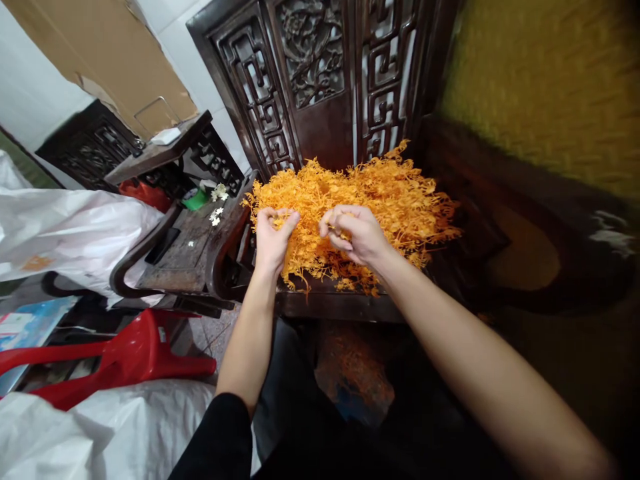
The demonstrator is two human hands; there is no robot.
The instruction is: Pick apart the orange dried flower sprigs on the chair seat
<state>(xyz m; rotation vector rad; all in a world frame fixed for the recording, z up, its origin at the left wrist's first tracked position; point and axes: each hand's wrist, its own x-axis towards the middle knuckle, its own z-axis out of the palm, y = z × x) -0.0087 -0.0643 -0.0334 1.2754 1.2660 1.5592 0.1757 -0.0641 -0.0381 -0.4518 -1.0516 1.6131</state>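
A wide heap of orange artificial foliage, with fine branching sprigs, lies on the seat of a dark carved wooden chair. At the heap's front left, my left hand has its fingers and thumb closed, with bits of orange between them. My right hand is curled in a pinch over the middle of the heap, a short way from the left. Orange shows between its fingers too. Just what piece each hand grips is hard to separate from the foliage behind.
Left of the chair stands a dark wooden side table with green tape, small pale flower-like pieces and a black phone-like object. A red plastic stool and white sacks lie further left. A clear bag sits below the seat.
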